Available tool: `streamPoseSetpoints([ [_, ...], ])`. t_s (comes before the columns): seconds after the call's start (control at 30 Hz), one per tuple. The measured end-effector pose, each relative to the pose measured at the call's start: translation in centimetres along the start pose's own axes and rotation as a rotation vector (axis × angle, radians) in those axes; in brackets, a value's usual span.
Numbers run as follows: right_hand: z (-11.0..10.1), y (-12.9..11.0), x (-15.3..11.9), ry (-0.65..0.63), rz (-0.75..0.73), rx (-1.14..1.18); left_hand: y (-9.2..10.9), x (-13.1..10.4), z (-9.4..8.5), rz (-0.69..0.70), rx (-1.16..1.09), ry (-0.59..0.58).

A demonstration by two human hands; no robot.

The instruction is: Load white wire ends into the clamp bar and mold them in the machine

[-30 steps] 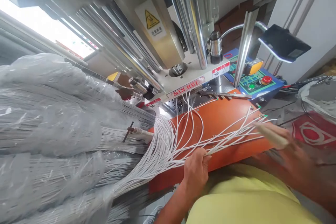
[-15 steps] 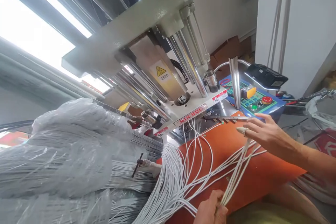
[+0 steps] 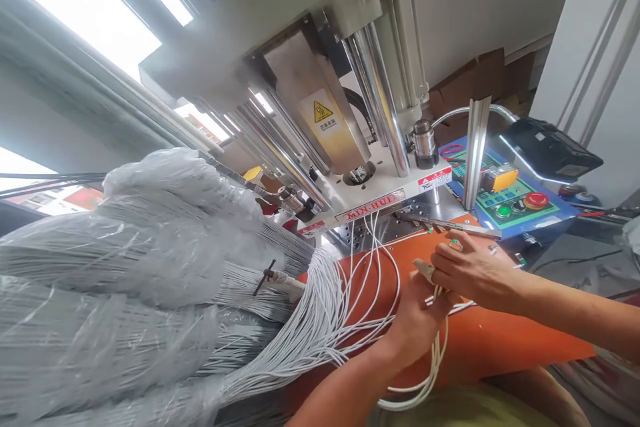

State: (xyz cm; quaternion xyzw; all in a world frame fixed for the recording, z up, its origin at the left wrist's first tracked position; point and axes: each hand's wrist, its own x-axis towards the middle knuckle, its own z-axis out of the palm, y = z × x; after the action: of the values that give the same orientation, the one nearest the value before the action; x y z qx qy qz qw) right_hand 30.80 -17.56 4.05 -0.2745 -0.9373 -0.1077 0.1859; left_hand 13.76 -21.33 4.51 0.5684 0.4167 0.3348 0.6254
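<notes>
A thick bundle of thin white wires [image 3: 320, 320] fans out from plastic-wrapped bales onto an orange work board [image 3: 500, 340]. My left hand [image 3: 417, 313] grips a small group of these wires in the middle of the board; a loop of them hangs down below it. My right hand [image 3: 467, 270] meets the left from the right and pinches the same wires near their ends. Both hands sit just in front of the press machine [image 3: 370, 193], where a few wire ends run up to its perforated plate.
Large plastic-wrapped bales of grey-white wires [image 3: 125, 280] fill the left. A blue control panel [image 3: 510, 203] with red and green buttons lies at the right, beside a black lamp head [image 3: 550, 150] on a flexible arm. Steel columns rise above the press.
My left hand has come up from the near edge to the middle of the board and met my right hand, which drew back slightly. The wires now hang in a loop below them.
</notes>
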Motion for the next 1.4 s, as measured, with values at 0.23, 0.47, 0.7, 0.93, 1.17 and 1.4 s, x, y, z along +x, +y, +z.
streamPoseSetpoints([
  [0.23,-0.5,3.3,-2.6,0.028,0.490,0.612,-2.0,0.2,-0.7,-0.290,-0.359,-0.053],
  [0.47,-1.3,1.0,-1.6,-0.070,0.698,1.353,-1.2,0.8,-1.1,-0.361,-0.275,-0.150],
  [0.7,0.6,1.3,-1.7,0.053,0.645,1.050,-0.7,2.5,-0.9,-0.326,-0.360,-0.056],
  [0.93,5.7,8.5,-4.4,-0.238,0.671,0.199,-2.4,3.8,-2.2,-0.193,-0.252,0.156],
  [1.17,3.5,8.4,-1.2,-0.478,0.774,0.212,-2.0,3.7,-3.2,-0.080,-0.009,0.197],
  [1.4,1.9,7.0,-0.6,-0.377,0.973,0.893,-0.4,1.9,-3.4,0.033,0.001,0.081],
])
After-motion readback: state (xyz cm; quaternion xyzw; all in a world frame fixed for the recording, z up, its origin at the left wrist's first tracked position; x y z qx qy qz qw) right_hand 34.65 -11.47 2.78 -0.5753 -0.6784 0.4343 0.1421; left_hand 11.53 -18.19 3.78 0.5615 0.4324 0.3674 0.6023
